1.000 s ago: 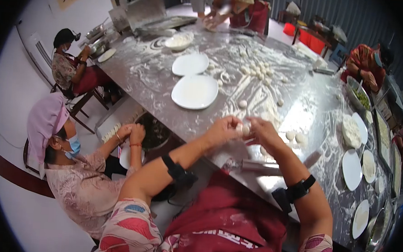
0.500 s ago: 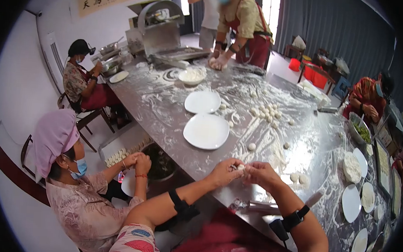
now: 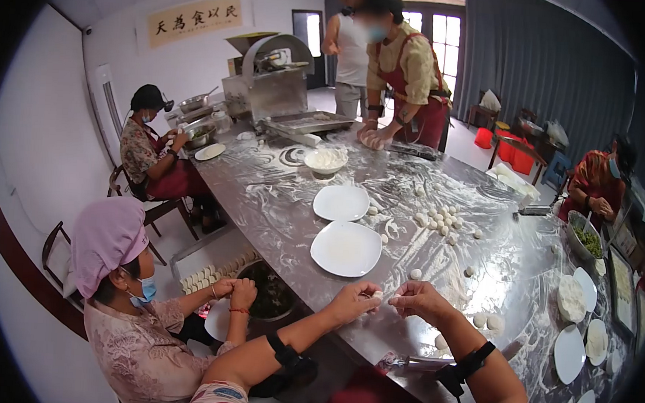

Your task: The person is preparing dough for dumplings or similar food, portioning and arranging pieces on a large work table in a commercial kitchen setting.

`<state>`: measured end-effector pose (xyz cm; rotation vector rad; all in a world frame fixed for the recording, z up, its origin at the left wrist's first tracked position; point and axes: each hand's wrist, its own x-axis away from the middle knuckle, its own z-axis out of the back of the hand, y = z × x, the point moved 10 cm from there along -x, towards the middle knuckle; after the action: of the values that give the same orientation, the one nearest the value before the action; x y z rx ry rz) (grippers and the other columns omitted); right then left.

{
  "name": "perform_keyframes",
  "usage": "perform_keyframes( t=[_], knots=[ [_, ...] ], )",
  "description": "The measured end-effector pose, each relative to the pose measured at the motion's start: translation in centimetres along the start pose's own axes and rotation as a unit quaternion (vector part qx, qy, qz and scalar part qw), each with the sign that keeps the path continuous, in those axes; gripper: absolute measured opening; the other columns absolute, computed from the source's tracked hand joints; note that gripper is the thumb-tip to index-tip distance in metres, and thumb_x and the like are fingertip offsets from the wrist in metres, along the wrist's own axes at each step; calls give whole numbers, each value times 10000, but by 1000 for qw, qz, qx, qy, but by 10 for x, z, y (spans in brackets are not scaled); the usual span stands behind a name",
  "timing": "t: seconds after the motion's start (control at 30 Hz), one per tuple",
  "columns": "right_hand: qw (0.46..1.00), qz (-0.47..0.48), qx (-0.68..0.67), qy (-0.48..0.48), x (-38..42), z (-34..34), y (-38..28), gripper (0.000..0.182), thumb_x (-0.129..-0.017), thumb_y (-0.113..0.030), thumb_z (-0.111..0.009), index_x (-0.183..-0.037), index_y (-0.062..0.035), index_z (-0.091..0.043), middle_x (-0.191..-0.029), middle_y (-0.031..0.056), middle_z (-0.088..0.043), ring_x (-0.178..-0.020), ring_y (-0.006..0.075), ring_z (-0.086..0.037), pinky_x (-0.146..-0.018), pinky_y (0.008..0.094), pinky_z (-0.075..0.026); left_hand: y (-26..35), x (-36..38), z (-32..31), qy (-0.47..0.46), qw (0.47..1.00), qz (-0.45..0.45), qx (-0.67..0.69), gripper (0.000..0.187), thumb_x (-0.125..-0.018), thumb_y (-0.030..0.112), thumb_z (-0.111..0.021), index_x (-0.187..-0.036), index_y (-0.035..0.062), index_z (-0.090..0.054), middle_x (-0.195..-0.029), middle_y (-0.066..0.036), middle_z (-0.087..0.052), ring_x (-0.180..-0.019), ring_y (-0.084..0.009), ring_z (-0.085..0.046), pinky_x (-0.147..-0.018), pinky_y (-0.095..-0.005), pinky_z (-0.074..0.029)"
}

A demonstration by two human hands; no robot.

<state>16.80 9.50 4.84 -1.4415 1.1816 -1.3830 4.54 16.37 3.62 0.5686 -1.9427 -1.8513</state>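
Note:
Over the near edge of the floured metal table (image 3: 291, 233), my left hand (image 3: 354, 305) is closed in a pinch on a small white piece of dough (image 3: 378, 296). Just to its right, a small gap away, my right hand (image 3: 421, 302) has thumb and fingers pressed together; what they hold, if anything, is too small to make out. Beyond my hands lie a dough ball (image 3: 415, 274) and a white plate (image 3: 326, 259). Several flattened dough rounds (image 3: 494, 323) rest right of my right hand. A shiny rod-like tool (image 3: 420, 362) lies below my hands, partly behind my right forearm.
A co-worker in a pink cap (image 3: 109, 244) sits close on my left, near a tray of dumplings (image 3: 211, 274). Several dough balls (image 3: 439, 222) cluster mid-table. Plates (image 3: 568, 357) line the right side. A flour bowl (image 3: 325, 170) stands farther back, near a standing co-worker (image 3: 415, 74).
My hands have parted slightly; before, their fingertips met around the dough. The view has tilted up, so the scene sits lower and farther right. A person at the back has lowered an arm.

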Motion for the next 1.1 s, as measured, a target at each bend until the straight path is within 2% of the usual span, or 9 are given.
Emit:
perform_keyframes(
  t=[0.07, 0.13, 0.27, 0.77, 0.97, 1.0, 1.03, 1.07, 1.1],
  knots=[
    [987, 52, 143, 53, -5, 9, -6, 225, -786, -177, -778, -872, -32, -630, -761, 78, -633, -702, 187, -637, -645, 301, -521, -8, -1, 8, 11, 999, -28, -20, 284, -891, 113, -647, -1141, -7, -589, -903, -72, -657, -781, -152, -642, -692, -290, -513],
    [893, 139, 406, 139, -10, 15, -20, 221, -749, -169, -779, -838, -26, -636, -781, 121, -626, -734, 256, -642, -663, 356, -520, -1, 1, 7, 15, 951, -127, -281, 312, -854, 116, -670, -1141, 21, -596, -935, -117, -643, -805, -253, -643, -729, -350, -516],
    [817, 241, 516, 91, -34, 4, 3, 240, -676, -185, -765, -810, -26, -646, -837, 198, -577, -819, 403, -586, -748, 463, -485, -10, 9, -16, -12, 866, -175, -468, 334, -801, 157, -705, -1107, 51, -622, -980, -175, -563, -890, -372, -587, -775, -434, -490],
    [789, 146, 589, 97, -13, 11, 5, 419, -731, -293, -765, -978, -2, -594, -944, 271, -606, -884, 427, -618, -758, 482, -496, -13, 7, -25, -53, 821, -121, -555, 330, -794, 252, -717, -1050, 92, -582, -1004, -188, -524, -926, -400, -589, -778, -487, -485],
    [735, 274, 583, 211, 45, 25, -37, 540, -759, -161, -753, -1242, -60, -533, -1169, 207, -555, -1032, 405, -564, -893, 451, -482, 10, 12, -25, -40, 827, -26, -560, 431, -803, 377, -675, -1119, 88, -623, -1135, -208, -533, -1086, -375, -542, -878, -472, -474],
    [756, 268, 549, 236, 69, 29, -53, 509, -775, -118, -752, -1228, -49, -530, -1171, 173, -561, -994, 356, -578, -884, 424, -481, -22, -3, -28, -88, 731, -247, -630, 367, -862, 342, -611, -1101, 64, -632, -1133, -220, -563, -1080, -367, -552, -881, -438, -479],
    [782, 298, 485, 253, 94, 37, -60, 459, -789, -75, -732, -1206, -33, -544, -1146, 154, -570, -939, 308, -581, -851, 387, -486, 8, -3, -16, -62, 815, -236, -526, 298, -936, 277, -533, -1073, 32, -633, -1149, -217, -592, -1078, -347, -567, -887, -404, -477],
    [802, 331, 418, 267, 120, 44, -67, 412, -803, -31, -713, -1184, -17, -558, -1120, 134, -580, -884, 259, -584, -818, 351, -491, 29, -12, 3, 5, 866, -42, -498, 267, -938, 219, -526, -1097, 41, -647, -1133, -197, -605, -1026, -352, -561, -896, -425, -449],
    [768, 325, 463, 301, 158, 33, -99, 374, -812, -5, -693, -1167, -8, -573, -1108, 125, -585, -853, 231, -581, -799, 330, -493, 55, 3, 18, 107, 889, -262, -360, 269, -959, 226, -505, -1074, 29, -648, -1051, -212, -617, -999, -359, -567, -888, -405, -445]
  ],
)
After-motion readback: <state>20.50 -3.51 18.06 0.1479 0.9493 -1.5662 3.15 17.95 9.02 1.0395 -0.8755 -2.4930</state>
